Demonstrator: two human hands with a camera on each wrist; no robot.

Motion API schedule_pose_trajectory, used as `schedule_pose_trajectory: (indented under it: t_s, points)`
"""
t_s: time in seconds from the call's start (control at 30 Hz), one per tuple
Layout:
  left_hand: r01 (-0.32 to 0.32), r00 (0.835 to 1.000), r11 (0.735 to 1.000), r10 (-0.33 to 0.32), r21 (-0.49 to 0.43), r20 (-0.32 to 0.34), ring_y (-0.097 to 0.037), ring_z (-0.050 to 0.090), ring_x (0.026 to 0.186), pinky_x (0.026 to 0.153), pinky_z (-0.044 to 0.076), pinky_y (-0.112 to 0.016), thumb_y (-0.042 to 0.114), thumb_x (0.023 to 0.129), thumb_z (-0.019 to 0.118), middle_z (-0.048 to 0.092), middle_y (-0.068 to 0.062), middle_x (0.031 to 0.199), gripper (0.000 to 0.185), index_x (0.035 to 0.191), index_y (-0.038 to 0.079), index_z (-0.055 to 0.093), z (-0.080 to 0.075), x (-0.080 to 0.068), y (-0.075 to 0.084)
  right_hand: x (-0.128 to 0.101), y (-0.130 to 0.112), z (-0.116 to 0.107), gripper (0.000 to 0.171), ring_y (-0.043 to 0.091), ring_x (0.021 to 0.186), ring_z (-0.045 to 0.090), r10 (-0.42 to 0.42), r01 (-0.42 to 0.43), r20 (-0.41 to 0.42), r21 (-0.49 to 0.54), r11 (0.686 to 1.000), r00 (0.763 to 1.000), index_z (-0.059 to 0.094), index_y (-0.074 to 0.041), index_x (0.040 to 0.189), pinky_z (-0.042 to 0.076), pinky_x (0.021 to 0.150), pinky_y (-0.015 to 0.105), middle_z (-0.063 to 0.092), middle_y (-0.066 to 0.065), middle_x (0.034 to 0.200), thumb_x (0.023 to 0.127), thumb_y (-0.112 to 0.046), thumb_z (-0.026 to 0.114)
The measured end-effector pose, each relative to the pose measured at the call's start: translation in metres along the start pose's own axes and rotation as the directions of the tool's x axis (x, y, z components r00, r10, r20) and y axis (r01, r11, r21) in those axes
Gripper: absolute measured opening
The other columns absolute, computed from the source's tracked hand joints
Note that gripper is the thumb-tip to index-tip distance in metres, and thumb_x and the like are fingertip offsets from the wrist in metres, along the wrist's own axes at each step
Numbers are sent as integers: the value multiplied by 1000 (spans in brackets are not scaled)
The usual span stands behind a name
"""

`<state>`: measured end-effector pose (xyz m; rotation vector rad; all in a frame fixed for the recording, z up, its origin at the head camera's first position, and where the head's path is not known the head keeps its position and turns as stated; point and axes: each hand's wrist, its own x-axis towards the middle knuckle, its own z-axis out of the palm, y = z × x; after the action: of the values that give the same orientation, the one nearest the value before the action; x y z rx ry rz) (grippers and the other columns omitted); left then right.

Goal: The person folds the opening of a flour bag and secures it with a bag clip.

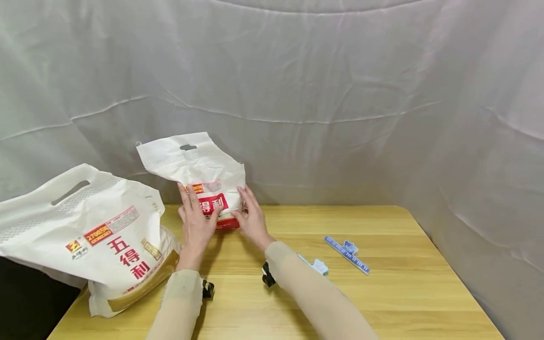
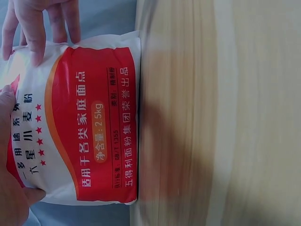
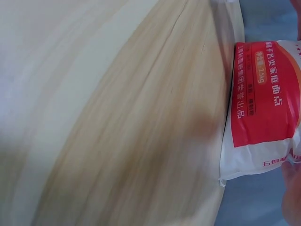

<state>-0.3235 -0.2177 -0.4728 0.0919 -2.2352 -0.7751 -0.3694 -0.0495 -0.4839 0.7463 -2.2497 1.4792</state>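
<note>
A small white-and-red flour bag stands upright at the back edge of the wooden table. My left hand holds its left side, fingers up along the edge and thumb across the front. On the opposite side, my right hand grips the lower right edge with the thumb low. The left wrist view shows the bag's red front panel, marked 2.5kg, between both hands. In the right wrist view the bag's bottom rests at the table edge, with part of my right hand beside it.
A larger flour bag with a handle slot leans at the left side of the table. Right of the arms lie a blue clip and a light-blue clip. Black clips sit near the forearms. A grey curtain hangs behind.
</note>
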Motion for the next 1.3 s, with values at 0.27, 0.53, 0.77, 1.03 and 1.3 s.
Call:
schedule_pose_trajectory:
  t_s: [0.27,0.53,0.77,1.03,1.3]
  points:
    - [-39,999,999,40,-21,17,-51,41,116,65,55,-61,30,91,82,-12,-9,175,115,168,15,-1,14,-4,16,-3,7,-22,78,30,134,58,56,-56,-4,-11,998,998,40,-21,160,53,104,33,25,0,172,93,-7,77]
    - [-77,996,996,79,-49,34,-47,42,111,64,56,-56,30,90,83,-11,-9,175,116,168,15,-2,30,-10,35,-8,16,-49,75,33,131,59,67,-67,-30,-4,998,997,42,-18,158,53,105,38,29,7,170,93,-6,77]
    - [-95,992,993,100,-76,70,-46,41,115,68,57,-54,30,90,83,-11,-7,175,116,168,15,-1,44,-14,55,-14,25,-74,76,34,128,60,97,-97,-61,0,995,993,44,-19,158,53,105,39,30,5,170,91,-5,78]
    - [-110,985,991,119,-78,123,-43,41,116,66,58,-48,34,92,81,-15,-3,175,114,168,16,-2,62,-20,79,-22,39,-105,75,40,126,61,85,-85,-100,6,996,991,45,-16,157,53,104,46,32,10,168,91,-2,78]
    - [-132,983,987,142,-89,117,-43,42,116,66,58,-46,33,91,82,-14,-3,175,114,168,13,0,81,-28,105,-33,47,-135,74,42,112,65,85,-84,-117,12,996,990,44,-16,157,54,102,50,32,12,168,92,0,76]
